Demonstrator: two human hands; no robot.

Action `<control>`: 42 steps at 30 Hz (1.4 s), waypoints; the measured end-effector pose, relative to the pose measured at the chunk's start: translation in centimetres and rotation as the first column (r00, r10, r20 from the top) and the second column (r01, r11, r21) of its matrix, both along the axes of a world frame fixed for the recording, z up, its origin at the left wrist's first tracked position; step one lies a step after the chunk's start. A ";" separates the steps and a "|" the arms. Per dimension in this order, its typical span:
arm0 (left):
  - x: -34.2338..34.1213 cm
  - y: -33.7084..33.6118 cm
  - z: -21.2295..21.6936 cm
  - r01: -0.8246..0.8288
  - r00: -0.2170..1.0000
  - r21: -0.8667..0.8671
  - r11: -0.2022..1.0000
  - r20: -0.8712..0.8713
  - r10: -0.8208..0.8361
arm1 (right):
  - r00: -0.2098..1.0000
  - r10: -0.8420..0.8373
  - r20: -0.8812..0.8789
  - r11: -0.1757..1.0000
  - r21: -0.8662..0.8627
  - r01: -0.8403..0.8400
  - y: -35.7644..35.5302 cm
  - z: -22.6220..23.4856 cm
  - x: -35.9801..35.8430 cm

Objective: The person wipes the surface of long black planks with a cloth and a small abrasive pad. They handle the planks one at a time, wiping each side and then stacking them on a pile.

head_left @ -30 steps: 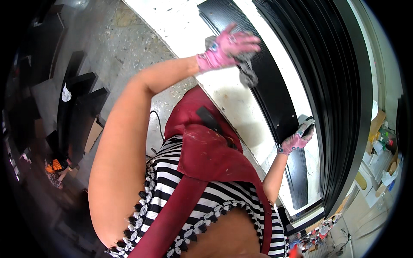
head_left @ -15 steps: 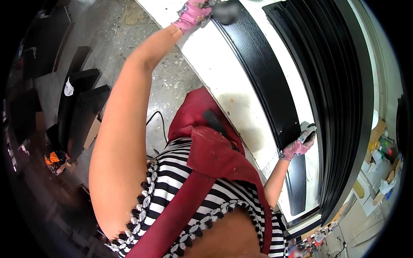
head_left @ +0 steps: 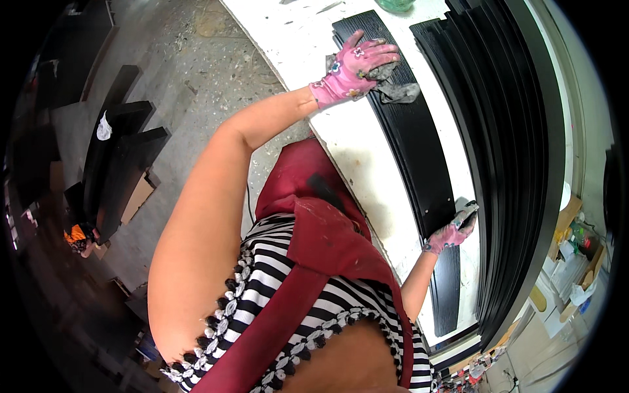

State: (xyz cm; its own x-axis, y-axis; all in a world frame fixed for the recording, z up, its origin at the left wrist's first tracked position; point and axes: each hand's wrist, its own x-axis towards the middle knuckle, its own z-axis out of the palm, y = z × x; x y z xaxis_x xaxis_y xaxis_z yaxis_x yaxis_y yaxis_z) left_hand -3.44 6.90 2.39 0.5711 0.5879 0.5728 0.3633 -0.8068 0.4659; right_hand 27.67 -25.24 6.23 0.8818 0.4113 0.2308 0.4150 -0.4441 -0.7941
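My left hand [head_left: 360,69], in a pink flowered glove, presses a dark grey rag [head_left: 400,93] onto the upper part of a long black board [head_left: 419,141]. Its fingers stretch over the rag, which bunches out under the palm. The board has a grained, glossy face and two small light dots near its lower part. Farther down, my right hand [head_left: 451,236], in a matching glove smudged grey at the fingertips, reaches across the board and grips it, fingers bent at its right edge. The board lies on a white worktable [head_left: 357,160].
Many similar black boards stand packed in a stack [head_left: 511,157] just right of the worked board. A green container [head_left: 395,5] sits at the table's far edge. Black panels [head_left: 124,164] lie on the concrete floor [head_left: 196,85] at left. A cluttered shelf [head_left: 576,262] is at right.
My left hand has come down the board toward me with the rag, from the far end to its upper part. My right hand stays nearly in place.
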 end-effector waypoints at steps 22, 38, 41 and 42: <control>3.1 -3.7 4.8 0.516 0.756 -0.635 0.574 0.653 0.043 | 1.000 0.012 0.006 1.000 0.017 -0.013 -0.4 -0.7 0.5; -1.5 9.3 5.3 0.001 0.980 -0.898 0.441 0.089 0.181 | 0.994 0.074 -0.082 0.989 0.136 -0.063 -0.7 -1.2 0.8; -0.4 9.3 6.4 -0.140 0.984 -0.865 0.482 -0.068 0.164 | 0.991 0.123 -0.046 0.986 0.123 -0.117 -0.8 -1.3 0.9; -1.0 9.6 5.9 -0.165 0.983 -0.828 0.537 -0.096 0.154 | 0.988 0.150 -0.027 0.984 0.101 -0.146 -0.7 -1.2 0.9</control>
